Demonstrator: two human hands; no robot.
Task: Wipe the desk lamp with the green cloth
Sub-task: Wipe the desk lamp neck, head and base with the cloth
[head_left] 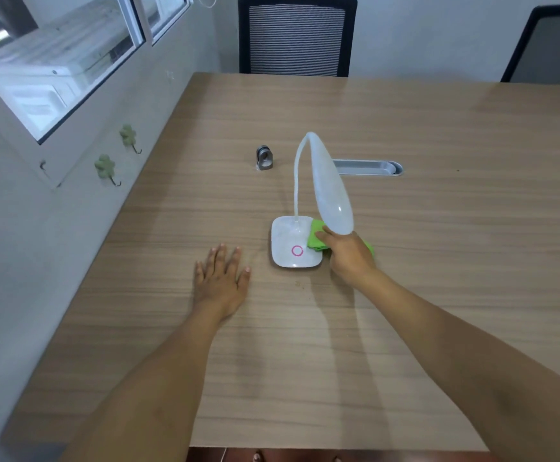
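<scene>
A white desk lamp stands mid-table, its square base marked with a pink ring and its long head bent forward on a thin curved neck. My right hand grips a folded green cloth and presses it on the base's right edge, just under the tip of the lamp head. Part of the cloth sticks out behind the hand. My left hand lies flat on the table left of the base, fingers spread, holding nothing.
A small metal clamp-like object stands behind the lamp. A grey cable slot is set into the wooden table. Two black chairs stand at the far edge. The wall with hooks runs along the left.
</scene>
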